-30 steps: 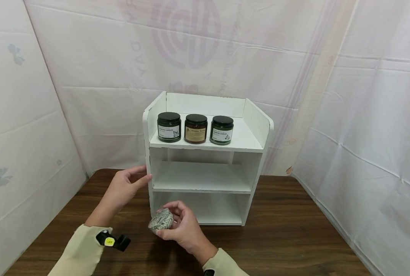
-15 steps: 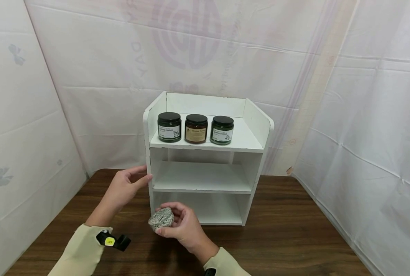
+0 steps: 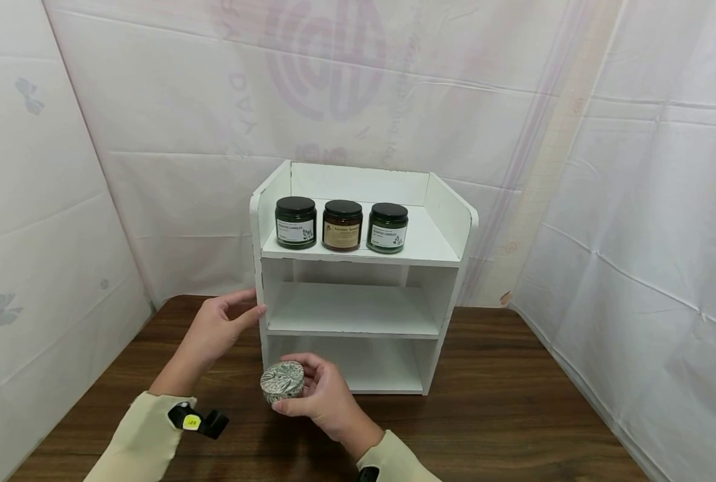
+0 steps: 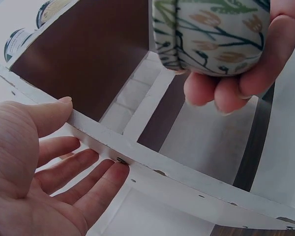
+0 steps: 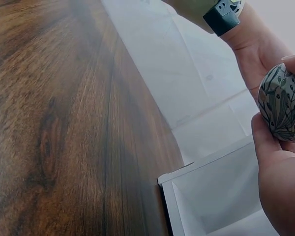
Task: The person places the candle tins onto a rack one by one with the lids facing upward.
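Observation:
In the head view a small round tin [image 3: 282, 379] with a leafy green-and-white pattern is tilted, its flat lid turned up toward me. My right hand [image 3: 321, 396] holds it by the side between thumb and fingers, in front of the lowest shelf. The left wrist view shows orange flowers and dark stems on the tin [image 4: 214, 37], with fingertips beneath. My left hand [image 3: 222, 328] rests against the left side of the white shelf unit [image 3: 351, 333]. Its thumb touches the front edge, and the other fingers lie fairly straight along the outer side panel.
On the top shelf stand three lidded candle jars in a row: a green jar [image 3: 295, 223], an amber jar [image 3: 342, 225] and another green jar [image 3: 387, 227]. The unit stands on a dark wooden table [image 3: 502, 402], with pale sheeting [image 3: 183, 134] behind and at both sides.
The right hand has turned the tin so its round lid now faces up more toward the head camera. The left hand has stayed at the shelf unit's side.

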A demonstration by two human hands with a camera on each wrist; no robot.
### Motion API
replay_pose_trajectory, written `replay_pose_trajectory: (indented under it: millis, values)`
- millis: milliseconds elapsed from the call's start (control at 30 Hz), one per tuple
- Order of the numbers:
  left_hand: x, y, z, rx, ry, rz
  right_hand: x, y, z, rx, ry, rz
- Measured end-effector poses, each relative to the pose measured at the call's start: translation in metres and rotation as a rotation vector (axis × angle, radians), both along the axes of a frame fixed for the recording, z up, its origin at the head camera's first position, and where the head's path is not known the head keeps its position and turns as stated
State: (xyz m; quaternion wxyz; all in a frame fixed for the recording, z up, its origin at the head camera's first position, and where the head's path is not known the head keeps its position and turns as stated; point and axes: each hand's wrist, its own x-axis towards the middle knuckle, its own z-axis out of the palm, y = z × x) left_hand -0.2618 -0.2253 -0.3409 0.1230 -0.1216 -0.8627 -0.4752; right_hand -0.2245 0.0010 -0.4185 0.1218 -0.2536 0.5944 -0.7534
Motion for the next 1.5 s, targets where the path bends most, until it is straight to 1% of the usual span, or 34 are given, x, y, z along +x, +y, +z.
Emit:
replay_pose_trajectory:
  millis: [167, 333, 500, 800, 1100, 1267, 1500]
  values:
    - [0.0002, 0.0007, 0.0001, 0.002, 0.014, 0.002, -0.0003, 0.0005, 0.0004, 0.004, 0.009, -0.005]
    - [-0.0015, 0.001, -0.0018, -0.003, 0.027, 0.011, -0.0003, 0.0018, 0.0002, -0.007, -0.003, 0.009]
    - [-0.0023, 0.0007, -0.0033, 0.002, 0.019, 0.015, 0.0005, 0.0027, -0.0002, -0.022, -0.017, 0.013]
    - [0.0002, 0.0013, -0.0013, 0.019, 0.014, 0.007, -0.0001, 0.0023, -0.0002, -0.032, -0.04, 0.023]
    - [-0.0016, 0.0003, -0.0029, 0.029, 0.006, -0.001, 0.0006, 0.0037, 0.0019, -0.024, -0.024, 0.021]
    - [-0.0028, -0.0003, -0.0047, 0.02, 0.002, 0.0, 0.0, 0.0037, 0.001, -0.007, -0.019, 0.007]
    - [-0.003, -0.0004, -0.0043, 0.013, 0.002, 0.004, 0.0016, 0.006, 0.0008, -0.018, 0.015, 0.013]
